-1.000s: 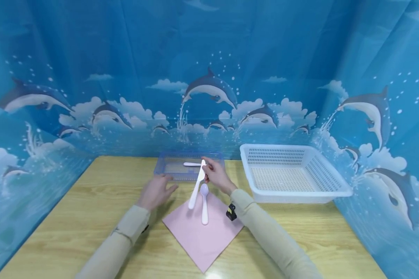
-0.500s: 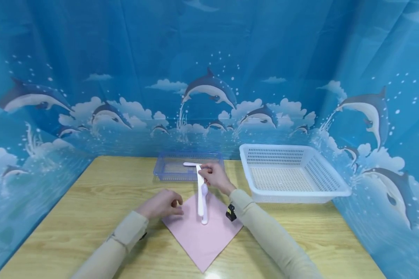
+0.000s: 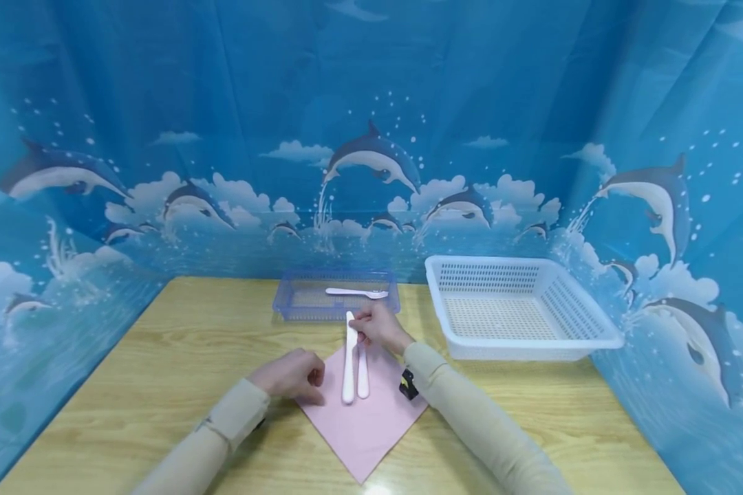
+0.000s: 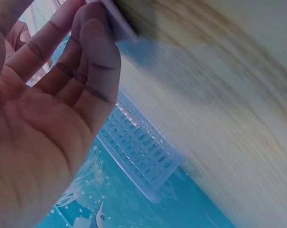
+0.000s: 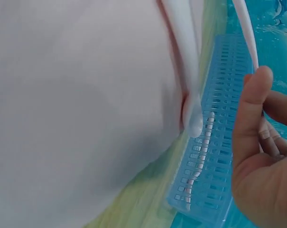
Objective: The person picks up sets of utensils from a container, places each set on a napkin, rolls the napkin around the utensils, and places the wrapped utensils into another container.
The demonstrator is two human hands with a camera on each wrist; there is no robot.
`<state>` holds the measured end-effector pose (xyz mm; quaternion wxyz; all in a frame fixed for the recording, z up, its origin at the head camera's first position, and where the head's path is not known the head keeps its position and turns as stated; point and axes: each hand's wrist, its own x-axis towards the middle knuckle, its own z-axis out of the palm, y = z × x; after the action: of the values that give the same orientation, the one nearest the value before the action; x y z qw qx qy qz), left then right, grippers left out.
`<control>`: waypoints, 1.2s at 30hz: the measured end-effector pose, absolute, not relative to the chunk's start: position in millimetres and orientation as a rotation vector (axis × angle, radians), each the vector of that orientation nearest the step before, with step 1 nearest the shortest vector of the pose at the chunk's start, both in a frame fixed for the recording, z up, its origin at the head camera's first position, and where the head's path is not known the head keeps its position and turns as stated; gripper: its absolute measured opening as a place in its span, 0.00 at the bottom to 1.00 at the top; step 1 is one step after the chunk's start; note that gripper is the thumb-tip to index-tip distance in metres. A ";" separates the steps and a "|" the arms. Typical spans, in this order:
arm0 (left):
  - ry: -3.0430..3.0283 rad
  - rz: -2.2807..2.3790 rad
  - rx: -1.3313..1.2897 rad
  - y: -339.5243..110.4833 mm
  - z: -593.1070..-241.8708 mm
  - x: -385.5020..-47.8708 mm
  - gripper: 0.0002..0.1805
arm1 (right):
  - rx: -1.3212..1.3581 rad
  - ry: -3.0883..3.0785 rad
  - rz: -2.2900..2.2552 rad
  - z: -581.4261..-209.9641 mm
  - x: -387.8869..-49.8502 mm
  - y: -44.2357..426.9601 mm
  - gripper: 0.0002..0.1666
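My right hand (image 3: 380, 326) pinches a white plastic knife (image 3: 348, 375) by its blade, the handle pointing toward me over the pink napkin (image 3: 371, 433). Just right of the knife, a pale spoon (image 3: 363, 381) lies on the napkin. The right hand covers its bowl in the head view, but the right wrist view shows the spoon (image 5: 194, 118) whole at that end. My left hand (image 3: 291, 375) is at the napkin's left corner, fingers loosely bent; whether they touch the napkin is unclear. A white fork (image 3: 347, 293) lies in the blue-purple basket (image 3: 309, 316) behind.
A larger white slotted basket (image 3: 532, 345) stands at the back right of the wooden table (image 3: 179, 344). Behind the table hangs a blue curtain (image 3: 254, 103) printed with dolphins, also along both sides.
The right hand has brought the knife nearer and down, from a tilt across the spoon to beside it on the left. The left hand has come to the napkin's left corner.
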<state>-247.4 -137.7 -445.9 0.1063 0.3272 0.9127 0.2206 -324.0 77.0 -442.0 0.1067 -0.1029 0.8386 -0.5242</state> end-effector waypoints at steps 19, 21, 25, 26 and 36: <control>2.695 0.661 0.922 -137.1 -450.0 -244.8 0.15 | -0.145 2.558 -1.477 -456.6 -324.9 75.7 0.08; 2.699 0.662 0.933 -137.6 -450.0 -245.3 0.15 | -0.141 2.559 -1.504 -457.0 -325.0 75.3 0.07; 2.706 0.662 0.956 -138.0 -450.7 -246.5 0.15 | -0.124 2.597 -1.519 -458.7 -324.3 73.3 0.08; 2.706 0.661 0.961 -138.1 -450.9 -246.5 0.15 | -0.114 2.613 -1.513 -459.0 -324.1 72.7 0.09; 2.693 0.677 0.933 -138.5 -451.5 -245.8 0.15 | -0.102 2.781 -1.394 -462.3 -323.9 69.3 0.07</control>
<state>-245.8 -138.5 -451.5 0.1058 0.3167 0.9141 0.2298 -323.9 69.3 -462.3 0.0143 -0.0326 0.8934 -0.4479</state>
